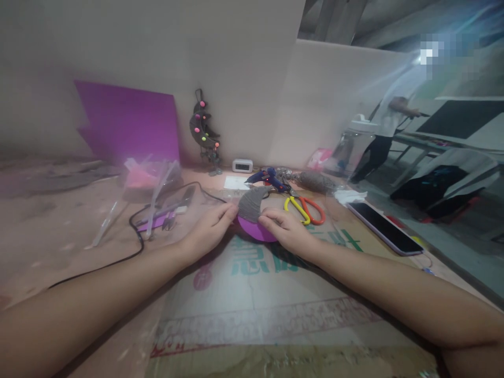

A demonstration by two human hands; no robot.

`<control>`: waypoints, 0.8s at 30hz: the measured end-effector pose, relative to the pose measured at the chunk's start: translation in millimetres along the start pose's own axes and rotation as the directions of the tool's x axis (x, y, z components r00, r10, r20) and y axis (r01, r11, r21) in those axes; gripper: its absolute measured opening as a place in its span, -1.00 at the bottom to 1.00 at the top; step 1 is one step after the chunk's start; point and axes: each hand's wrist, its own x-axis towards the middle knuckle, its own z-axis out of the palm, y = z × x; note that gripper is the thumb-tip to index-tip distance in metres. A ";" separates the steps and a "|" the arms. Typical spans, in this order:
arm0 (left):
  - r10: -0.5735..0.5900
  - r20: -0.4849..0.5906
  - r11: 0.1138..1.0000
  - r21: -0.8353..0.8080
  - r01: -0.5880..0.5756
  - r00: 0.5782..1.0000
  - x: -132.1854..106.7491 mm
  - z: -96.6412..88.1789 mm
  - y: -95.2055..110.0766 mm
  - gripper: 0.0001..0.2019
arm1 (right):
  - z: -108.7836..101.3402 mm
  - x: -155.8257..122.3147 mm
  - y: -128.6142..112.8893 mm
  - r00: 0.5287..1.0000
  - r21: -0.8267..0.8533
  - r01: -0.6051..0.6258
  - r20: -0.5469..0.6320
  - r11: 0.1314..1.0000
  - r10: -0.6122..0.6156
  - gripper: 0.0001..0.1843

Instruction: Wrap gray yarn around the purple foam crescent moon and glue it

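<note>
Between my two hands is a purple crescent cutout (pixel 255 231), its upper part wrapped in grey yarn (pixel 252 203). My left hand (pixel 214 223) pinches its left edge, thumb on top. On the right side, my right hand (pixel 285 226) has its thumb and fingers closed on the crescent near the yarn's edge. Just beyond lie a blue glue gun (pixel 271 179) with a small red light and a pair of scissors (pixel 305 210) with yellow and orange handles. A finished-looking dark crescent with coloured pompoms (pixel 202 126) leans against the wall.
Purple board (pixel 134 121) stands at the back left, near a plastic bag with glue sticks (pixel 151 178). A small clock (pixel 242 166), grey yarn roll (pixel 317 181) and phone (pixel 386 228) sit farther out. A black cord (pixel 142 239) crosses the left. Another person (pixel 388 118) stands at the right.
</note>
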 end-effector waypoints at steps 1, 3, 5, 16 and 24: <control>0.000 0.006 1.000 0.000 0.000 1.000 0.1 -0.1 -0.2 -0.66 | -0.1 0.0 -0.3 1.000 0.001 -0.003 0.003 1.000 0.003 -0.67; -0.002 0.003 0.999 0.041 0.001 1.000 0.2 -0.5 0.2 -0.68 | -0.2 0.2 -1.0 1.000 0.007 -0.006 0.012 1.000 0.006 -0.67; -0.011 -0.008 0.996 0.091 0.012 1.000 0.3 -0.8 1.1 -0.68 | 0.2 0.4 -1.6 0.999 0.027 -0.025 0.022 0.999 0.024 -0.68; -0.099 0.022 0.995 -0.006 0.099 0.995 2.0 0.7 -2.4 -0.62 | 3.7 0.4 1.1 0.990 0.040 -0.139 0.016 0.989 0.139 -0.75; -0.072 0.039 0.997 0.005 0.072 0.997 3.8 1.7 0.8 -0.70 | -0.1 0.6 -3.0 0.994 0.018 -0.105 0.039 0.994 0.104 -0.70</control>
